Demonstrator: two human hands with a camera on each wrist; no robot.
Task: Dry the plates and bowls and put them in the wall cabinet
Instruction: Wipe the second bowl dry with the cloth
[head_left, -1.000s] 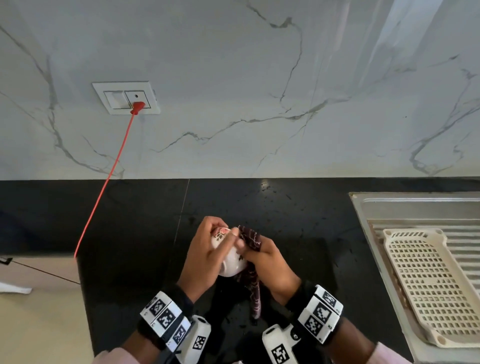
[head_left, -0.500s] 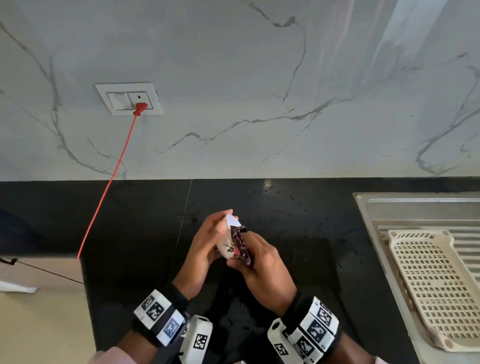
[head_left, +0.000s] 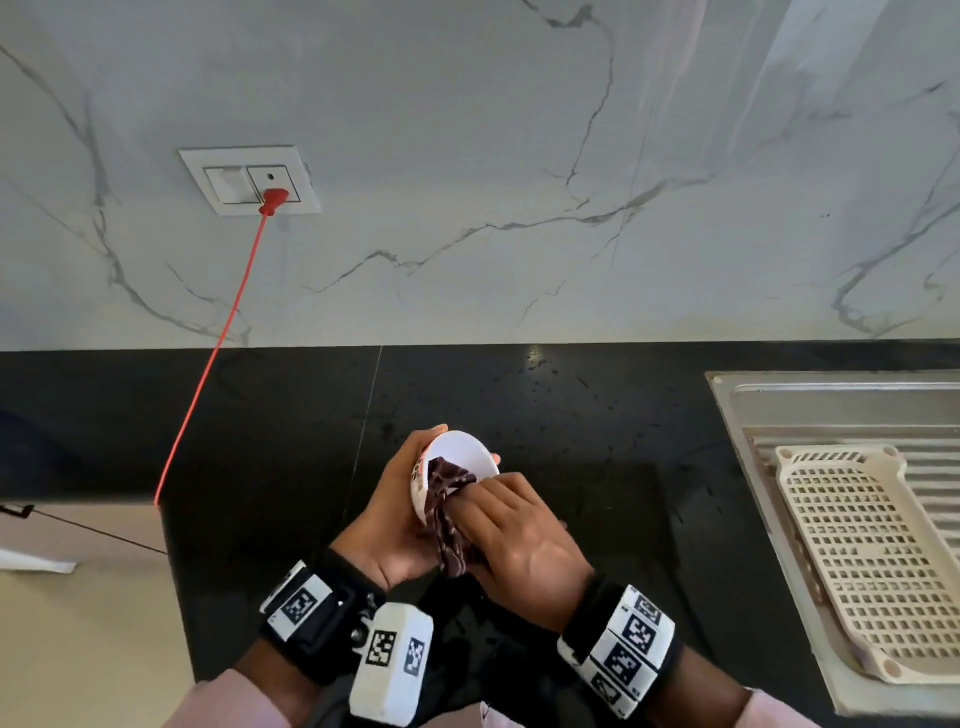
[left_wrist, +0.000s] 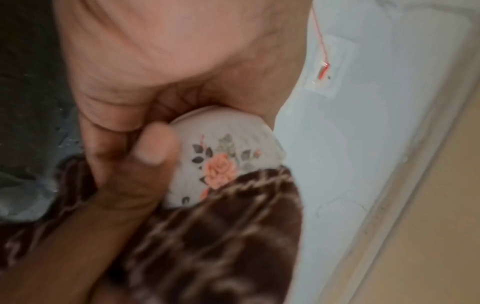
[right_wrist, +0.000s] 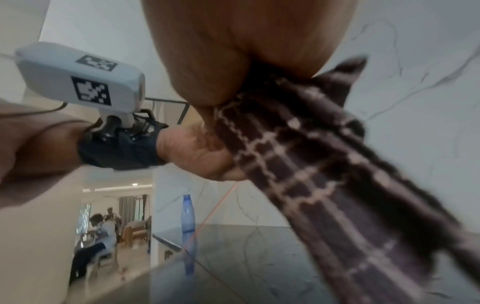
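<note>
A small white bowl (head_left: 462, 457) with a pink rose print (left_wrist: 218, 170) is held above the black counter, its mouth turned towards my right. My left hand (head_left: 400, 514) grips it round the outside, fingers curled over the far rim. My right hand (head_left: 514, 540) holds a dark brown checked cloth (head_left: 449, 514) and pushes its end into the bowl. The cloth (right_wrist: 324, 164) hangs down from my right palm. Its lower end trails below both hands. The wall cabinet is not in view.
A black stone counter (head_left: 571, 415) runs under the hands. A steel sink drainboard (head_left: 769, 410) at the right carries a cream perforated tray (head_left: 872, 561). A red cord (head_left: 218, 353) runs from a wall socket (head_left: 249, 179) down past the counter's left edge. A blue bottle (right_wrist: 188, 224) stands far left.
The bowl has turned from bottom-up to mouth open towards my right hand. The cloth, earlier on the outside and rim, is now pushed inside the bowl.
</note>
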